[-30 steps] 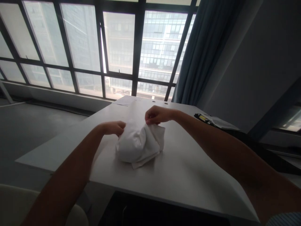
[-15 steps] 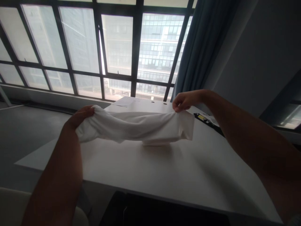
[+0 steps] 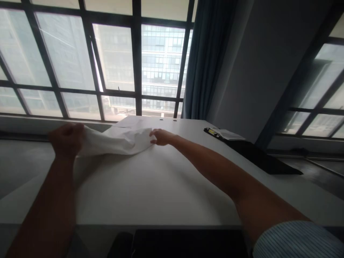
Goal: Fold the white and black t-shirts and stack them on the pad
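Observation:
A thin white cloth (image 3: 115, 142) stretches between my hands, low over the white table (image 3: 145, 190). Its surface is wrinkled, and its exact kind cannot be made out. At its left end my left hand (image 3: 66, 139), a little blurred, is closed in a fist around the fabric and raised above the tabletop. My right hand (image 3: 161, 137) is at the cloth's right end, its fingers curled on the edge. The cloth sags between the two hands and seems to touch the table toward the right.
A dark flat item (image 3: 258, 157) lies along the table's right side, with a white sheet (image 3: 228, 134) and a black-and-yellow patterned piece (image 3: 212, 132) at its far end. Paper (image 3: 126, 123) lies at the far left edge. Behind stand windows and a blue curtain (image 3: 206, 64).
Both hands have moved left with the cloth and lowered it toward the table. The right hand has come nearer the left. My view has turned to the right.

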`<state>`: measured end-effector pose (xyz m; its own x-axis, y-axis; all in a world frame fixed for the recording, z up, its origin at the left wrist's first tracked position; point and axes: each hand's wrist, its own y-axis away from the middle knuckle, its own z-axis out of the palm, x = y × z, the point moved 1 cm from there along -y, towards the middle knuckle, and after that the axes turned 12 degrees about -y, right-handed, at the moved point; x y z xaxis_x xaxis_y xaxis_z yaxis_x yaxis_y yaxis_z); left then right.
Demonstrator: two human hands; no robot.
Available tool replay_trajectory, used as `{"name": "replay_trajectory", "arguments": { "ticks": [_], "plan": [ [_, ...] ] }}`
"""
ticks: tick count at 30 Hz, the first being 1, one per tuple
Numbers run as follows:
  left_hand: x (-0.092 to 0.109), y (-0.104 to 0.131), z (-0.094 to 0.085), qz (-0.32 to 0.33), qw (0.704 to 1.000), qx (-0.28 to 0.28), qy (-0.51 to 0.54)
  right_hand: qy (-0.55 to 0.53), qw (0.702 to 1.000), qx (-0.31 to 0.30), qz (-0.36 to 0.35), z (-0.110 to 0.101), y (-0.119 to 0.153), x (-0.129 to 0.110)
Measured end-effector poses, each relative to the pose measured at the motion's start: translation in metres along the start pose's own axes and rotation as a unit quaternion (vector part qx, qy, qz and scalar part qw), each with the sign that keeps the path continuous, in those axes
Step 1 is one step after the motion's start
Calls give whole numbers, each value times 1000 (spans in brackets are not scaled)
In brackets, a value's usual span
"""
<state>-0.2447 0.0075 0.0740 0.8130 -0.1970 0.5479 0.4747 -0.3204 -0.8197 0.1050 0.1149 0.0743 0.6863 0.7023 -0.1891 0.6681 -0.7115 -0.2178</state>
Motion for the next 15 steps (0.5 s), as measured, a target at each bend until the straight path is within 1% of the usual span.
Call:
{"name": "replay_trajectory", "arguments": {
  "ticks": [1, 2, 3, 4, 5, 6, 7, 8, 9, 10, 11, 12, 13, 14, 15],
  "plan": [
    [2, 2, 1, 14, 1000, -27, -5, -9, 999, -33, -8, 12, 21, 11],
    [6, 4, 4, 28, 999, -39, -15, -14, 999, -51, -1, 19, 45, 25],
    [11, 7, 10, 45, 998, -40, -31, -10, 998, -54, 23, 21, 71, 43],
    [18, 11, 17, 66, 995, -46, -56, 4, 997, -47, 65, 18, 98, 63],
    [27, 18, 28, 93, 990, -71, -83, 22, 992, -32, 120, 10, 126, 87],
    [36, 27, 42, 126, 978, -127, -107, 49, 981, -2, 187, 0, 153, 113],
    [47, 38, 59, 166, 956, -207, -125, 69, 963, 27, 259, -11, 180, 139],
    [56, 52, 76, 213, 921, -300, -131, 78, 941, 45, 325, -22, 206, 165],
    [64, 66, 94, 254, 879, -379, -137, 82, 916, 55, 389, -32, 231, 189],
    [70, 81, 111, 298, 838, -435, -144, 83, 891, 69, 440, -41, 254, 211],
    [72, 93, 127, 330, 801, -475, -155, 80, 868, 82, 484, -48, 276, 228],
    [72, 104, 142, 341, 771, -509, -176, 81, 852, 89, 510, -53, 295, 243],
    [68, 111, 155, 336, 750, -534, -197, 80, 838, 98, 531, -56, 312, 254],
    [61, 115, 167, 321, 741, -551, -213, 76, 826, 119, 546, -57, 327, 263],
    [53, 115, 178, 297, 740, -561, -225, 71, 816, 148, 555, -57, 340, 269]
  ]
}}
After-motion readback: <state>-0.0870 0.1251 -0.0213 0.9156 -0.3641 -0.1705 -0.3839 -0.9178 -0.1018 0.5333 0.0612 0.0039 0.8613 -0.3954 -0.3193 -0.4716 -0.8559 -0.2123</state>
